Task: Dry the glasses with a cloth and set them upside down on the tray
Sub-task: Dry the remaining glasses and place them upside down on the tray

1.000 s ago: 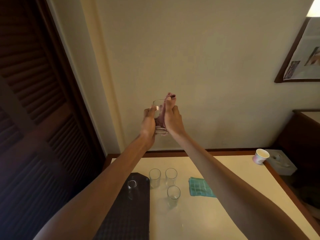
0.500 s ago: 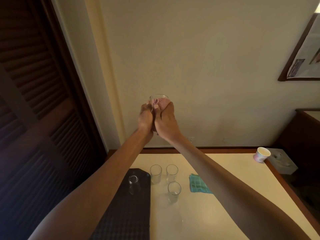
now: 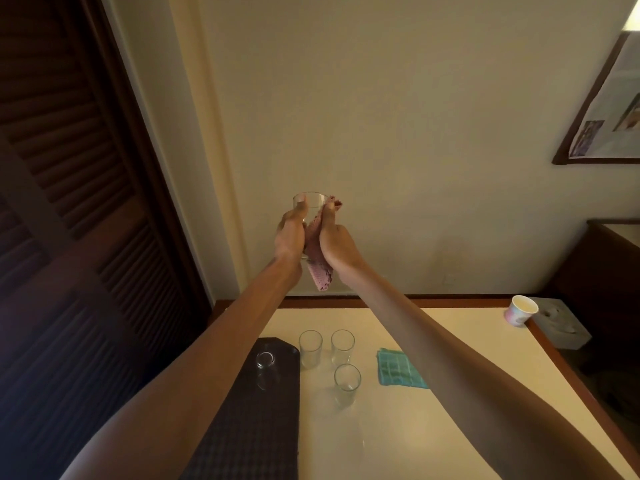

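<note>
1. Done: 1 upturned glass [image 3: 266,370] stands mouth-down toward the far end of the dark tray [image 3: 263,438], at the left of the table [image 3: 433,427].
2. In progress: the held glass [image 3: 309,201] is raised in front of the wall, well above the table, mouth up.
3. Hands: the left hand [image 3: 291,233] grips the held glass, thumb near the rim. The right hand [image 3: 337,244] clasps a pink cloth [image 3: 320,271] against the glass's right side. The cloth's tail hangs below both hands.
4. Left to do: 3 stand upright just right of the tray: the far-left glass [image 3: 310,348], the far-right glass [image 3: 342,346] and the near glass [image 3: 347,384].
5. Judgement: about 1 of 5 finished, with drying under way on number 2.
6. Look of the held glass: clear, straight-sided, rim showing above the fingers. The lower body is hidden by hands and cloth. Cannot tell if it is wet.
7. A teal cloth [image 3: 398,370] lies flat on the table, right of the glasses.
</note>
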The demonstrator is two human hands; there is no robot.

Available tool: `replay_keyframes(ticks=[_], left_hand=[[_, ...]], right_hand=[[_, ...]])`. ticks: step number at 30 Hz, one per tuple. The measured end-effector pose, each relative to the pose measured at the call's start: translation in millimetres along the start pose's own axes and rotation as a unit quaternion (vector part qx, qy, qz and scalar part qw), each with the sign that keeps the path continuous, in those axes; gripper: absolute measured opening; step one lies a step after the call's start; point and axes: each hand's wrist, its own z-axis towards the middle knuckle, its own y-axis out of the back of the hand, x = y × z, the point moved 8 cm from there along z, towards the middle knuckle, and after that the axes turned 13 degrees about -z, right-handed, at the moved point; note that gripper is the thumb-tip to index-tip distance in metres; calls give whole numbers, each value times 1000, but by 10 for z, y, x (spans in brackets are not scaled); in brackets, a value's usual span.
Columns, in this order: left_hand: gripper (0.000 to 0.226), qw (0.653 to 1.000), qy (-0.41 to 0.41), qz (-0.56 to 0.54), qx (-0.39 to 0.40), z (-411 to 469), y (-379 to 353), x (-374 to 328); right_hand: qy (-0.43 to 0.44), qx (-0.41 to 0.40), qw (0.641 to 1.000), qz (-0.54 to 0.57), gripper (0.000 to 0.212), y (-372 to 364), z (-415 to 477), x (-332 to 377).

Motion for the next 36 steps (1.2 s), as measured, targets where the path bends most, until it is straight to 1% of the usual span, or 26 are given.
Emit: replay_keyframes(ticks=[3, 4, 6, 7, 11, 14, 16, 18, 20, 22, 25, 27, 28, 30, 34, 36], left_hand=[[68, 1000, 12, -28, 0, 32, 61, 44], [65, 999, 17, -35, 1, 9, 60, 47], [53, 999, 20, -37, 11, -28, 31, 43], [51, 999, 18, -39, 17, -46, 8, 49], [55, 999, 0, -30, 20, -92, -30, 74], [53, 999, -5, 10, 31, -141, -132, 54], [51, 999, -11, 31, 16, -136, -138, 5], [49, 999, -9, 32, 8, -76, -121, -28], [52, 1000, -5, 14, 5, -30, -90, -54], [54, 1000, -3, 7, 12, 15, -76, -47], [42, 1000, -5, -15, 3, 1, -52, -21], [47, 1000, 15, -21, 16, -10, -77, 42], [50, 999, 18, -16, 23, -15, -85, 64], [58, 999, 12, 4, 31, -62, -115, 55], [66, 998, -11, 47, 34, -97, -180, -16], [78, 997, -22, 61, 36, -121, -213, -61]], right_hand=[[66, -30, 996, -47, 55, -46, -86, 82], [88, -50, 993, -60, 53, -41, -110, 137], [133, -92, 984, -75, 56, -1, -102, 234], [139, -107, 982, -70, 57, 52, -92, 267], [66, -107, 992, -24, 64, 270, 12, 202], [12, -91, 995, 33, 74, 261, 102, 71], [-9, -74, 996, 55, 78, 176, 107, 2], [-8, -60, 997, 46, 79, 127, 67, -15], [6, -47, 999, 22, 78, 97, 17, -9], [40, -52, 998, -17, 72, 93, -19, 35], [111, -94, 988, -51, 56, 63, -45, 123], [155, -134, 978, -45, 52, 89, -59, 184], [159, -145, 976, -43, 52, 119, -46, 193], [131, -149, 980, -30, 53, 228, -18, 203], [42, -87, 995, 5, 65, 352, 68, 116], [9, -68, 997, 26, 72, 314, 95, 54]])
